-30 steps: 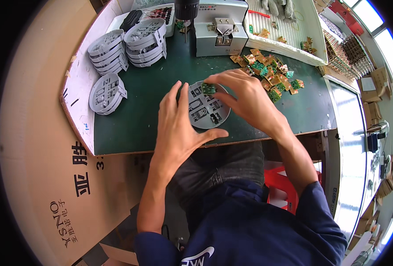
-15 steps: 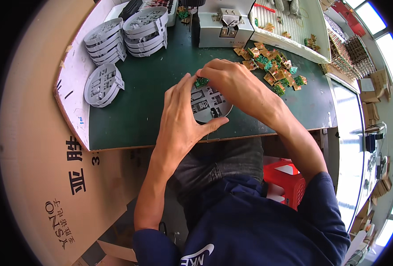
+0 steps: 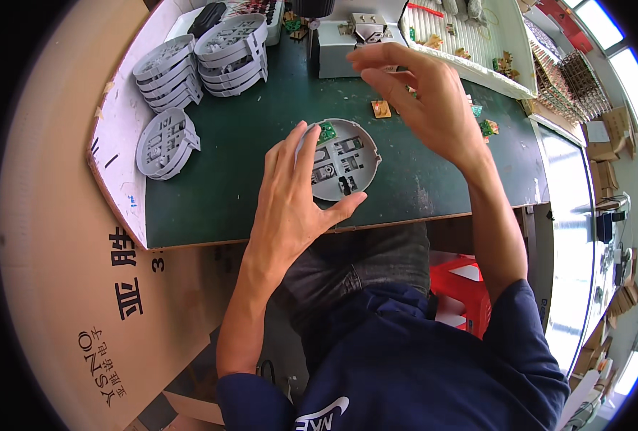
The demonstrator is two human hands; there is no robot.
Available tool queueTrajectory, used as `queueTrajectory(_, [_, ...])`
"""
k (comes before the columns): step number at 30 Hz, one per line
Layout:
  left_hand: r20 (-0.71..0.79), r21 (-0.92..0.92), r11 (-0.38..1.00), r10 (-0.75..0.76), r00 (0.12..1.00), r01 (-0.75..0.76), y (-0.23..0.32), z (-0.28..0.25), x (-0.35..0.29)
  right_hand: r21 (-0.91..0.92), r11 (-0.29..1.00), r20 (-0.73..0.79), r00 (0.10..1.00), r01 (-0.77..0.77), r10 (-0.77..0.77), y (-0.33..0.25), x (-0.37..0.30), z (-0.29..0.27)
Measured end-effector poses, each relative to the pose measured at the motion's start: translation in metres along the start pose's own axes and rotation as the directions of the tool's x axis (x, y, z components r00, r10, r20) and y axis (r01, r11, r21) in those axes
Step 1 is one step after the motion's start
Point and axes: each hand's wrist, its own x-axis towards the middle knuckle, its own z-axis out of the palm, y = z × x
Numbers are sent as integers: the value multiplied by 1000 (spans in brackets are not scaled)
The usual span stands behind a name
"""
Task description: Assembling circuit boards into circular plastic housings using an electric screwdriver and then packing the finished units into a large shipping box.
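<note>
in the head view, the round grey plastic housing (image 3: 366,169) lies on the dark green tabletop (image 3: 222,187), a small green circuit board (image 3: 327,133) at its far left. the left hand (image 3: 294,188) spreads its fingers around the housing's left side; whether they grip, i cannot tell. the right hand (image 3: 430,100), fingers parted, visibly holding nothing, hovers near a flat orange-brown piece (image 3: 381,109).

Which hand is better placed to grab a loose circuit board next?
Probably the right hand: it looks empty, near the loose circuit boards, while the left hand curves around the grey housing.
</note>
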Motion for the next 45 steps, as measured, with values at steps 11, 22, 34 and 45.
queueTrajectory(11, [83,162,987,10,996,-23,3,-8,6,-191,946,300,933,263,-199,15,-35,29])
queueTrajectory(22, [-24,174,985,25,999,-20,2,5,1,-165,950,283,935,265,-212,24,-38,31])
queueTrajectory(34, [-54,195,980,55,997,-44,0,9,0,481,826,-37,948,293,-315,-52,129,-19])
queueTrajectory(45, [-31,180,983,42,999,-36,0,6,-1,682,695,-305,952,227,-11,-19,115,-37])
